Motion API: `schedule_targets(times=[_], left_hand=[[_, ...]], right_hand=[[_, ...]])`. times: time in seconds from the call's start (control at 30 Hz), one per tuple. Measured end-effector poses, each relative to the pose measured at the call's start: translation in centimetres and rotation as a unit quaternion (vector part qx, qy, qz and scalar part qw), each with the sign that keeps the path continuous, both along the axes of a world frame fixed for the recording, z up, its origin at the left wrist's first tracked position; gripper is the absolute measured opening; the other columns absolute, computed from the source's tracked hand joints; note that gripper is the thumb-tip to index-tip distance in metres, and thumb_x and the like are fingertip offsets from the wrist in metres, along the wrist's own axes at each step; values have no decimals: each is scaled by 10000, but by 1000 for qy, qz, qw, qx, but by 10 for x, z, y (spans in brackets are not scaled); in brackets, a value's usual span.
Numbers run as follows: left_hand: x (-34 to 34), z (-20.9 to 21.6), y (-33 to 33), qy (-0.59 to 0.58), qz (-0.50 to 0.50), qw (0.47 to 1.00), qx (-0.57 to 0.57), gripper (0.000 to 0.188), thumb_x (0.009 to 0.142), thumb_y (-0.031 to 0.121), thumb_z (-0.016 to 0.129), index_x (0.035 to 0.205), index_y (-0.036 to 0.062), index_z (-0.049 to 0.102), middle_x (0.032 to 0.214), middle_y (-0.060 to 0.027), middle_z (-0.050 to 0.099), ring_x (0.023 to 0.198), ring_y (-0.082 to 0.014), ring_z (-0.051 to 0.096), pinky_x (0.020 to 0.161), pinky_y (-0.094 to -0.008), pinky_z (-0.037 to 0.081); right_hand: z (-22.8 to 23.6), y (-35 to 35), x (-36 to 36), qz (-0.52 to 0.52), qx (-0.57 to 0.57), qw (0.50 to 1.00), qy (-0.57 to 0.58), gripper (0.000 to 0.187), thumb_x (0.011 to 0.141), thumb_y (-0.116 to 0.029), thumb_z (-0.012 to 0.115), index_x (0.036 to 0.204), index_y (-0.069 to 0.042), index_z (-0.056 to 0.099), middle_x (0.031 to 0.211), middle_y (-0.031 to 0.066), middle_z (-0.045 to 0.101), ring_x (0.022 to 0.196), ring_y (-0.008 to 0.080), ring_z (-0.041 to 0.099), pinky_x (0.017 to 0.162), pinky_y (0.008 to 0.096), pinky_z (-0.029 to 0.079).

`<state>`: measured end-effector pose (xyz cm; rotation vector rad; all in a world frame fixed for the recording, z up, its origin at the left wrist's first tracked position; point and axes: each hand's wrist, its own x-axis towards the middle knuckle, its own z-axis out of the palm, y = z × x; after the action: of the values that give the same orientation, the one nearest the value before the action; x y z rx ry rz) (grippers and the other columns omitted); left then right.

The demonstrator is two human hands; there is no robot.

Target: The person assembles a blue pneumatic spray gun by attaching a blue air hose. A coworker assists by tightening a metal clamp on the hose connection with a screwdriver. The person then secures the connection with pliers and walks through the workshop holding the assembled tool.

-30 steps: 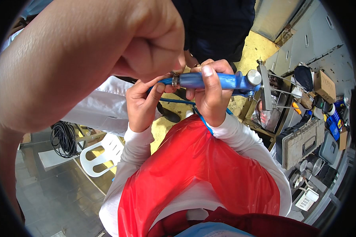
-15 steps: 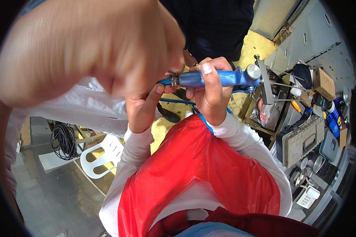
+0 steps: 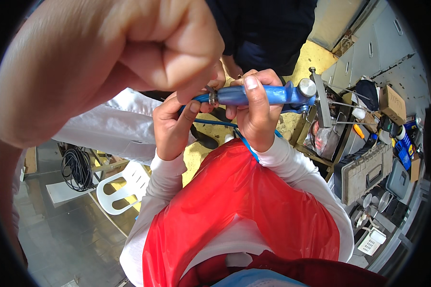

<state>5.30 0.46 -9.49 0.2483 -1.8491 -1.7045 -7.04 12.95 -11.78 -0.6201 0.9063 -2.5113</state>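
My right hand (image 3: 259, 112) is wrapped round the blue handle (image 3: 234, 95) of a gun-like tool. At the tool's far end are a round silver knob (image 3: 307, 87) and a grey metal bar (image 3: 321, 98). A metal hose clamp (image 3: 212, 98) circles the handle's left end, where a blue hose (image 3: 202, 98) goes in. My left hand (image 3: 171, 126) is closed on that hose beside the clamp, thumb on top. Another person's large hand (image 3: 177, 43) reaches over from the upper left, fingers curled close to the clamp; whatever it holds is mostly hidden.
People in dark and white clothes stand close ahead. On the right, a cluttered bench holds a grey toolbox (image 3: 366, 172), a cardboard box (image 3: 392, 104) and an orange-handled tool (image 3: 358, 130). A white chair (image 3: 122, 189) and coiled black cable (image 3: 77, 168) are at left.
The other person's hand, blurred before, has turned and lifted slightly and now shows its curled fingers. My two hands and the blue tool stay almost where they were.
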Motion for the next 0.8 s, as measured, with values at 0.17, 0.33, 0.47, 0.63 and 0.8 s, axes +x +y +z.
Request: schedule_targets(times=[0.17,0.33,0.47,0.63,0.8], left_hand=[[-2,-5,2,-1,7,1000,-15,139,999,68,678,1048,-52,729,950,-80,735,876,-131,665,837,-289,534],[2,-4,1,-28,8,1000,-11,143,998,70,680,1057,-53,723,932,-99,740,875,-145,677,831,-292,542],[3,0,2,-25,10,999,-23,186,999,92,687,1108,-55,716,942,-88,717,873,-145,671,825,-294,541],[4,1,2,-21,15,999,-42,247,1001,120,695,1171,-58,708,953,-75,689,871,-145,662,818,-296,541],[5,-9,-1,-24,52,997,-56,285,1004,144,698,1203,-61,706,962,-59,667,876,-143,651,823,-290,534]], right_hand=[[-1,-1,0,-2,-8,1000,-3,156,1026,-195,604,993,-77,508,891,99,619,597,169,626,460,281,501],[1,-1,1,-6,-8,1000,-18,150,1023,-164,622,1003,-66,509,818,89,632,564,140,626,483,259,496],[3,-1,2,0,-16,999,-39,150,1023,-148,630,1011,-57,512,791,87,645,555,125,629,496,248,496],[-1,0,4,-12,27,1000,3,169,1020,-190,611,989,-70,495,870,119,614,574,185,615,473,291,491],[-1,-1,6,-19,29,999,11,163,1020,-177,609,989,-68,492,876,121,608,579,190,617,480,298,494]])
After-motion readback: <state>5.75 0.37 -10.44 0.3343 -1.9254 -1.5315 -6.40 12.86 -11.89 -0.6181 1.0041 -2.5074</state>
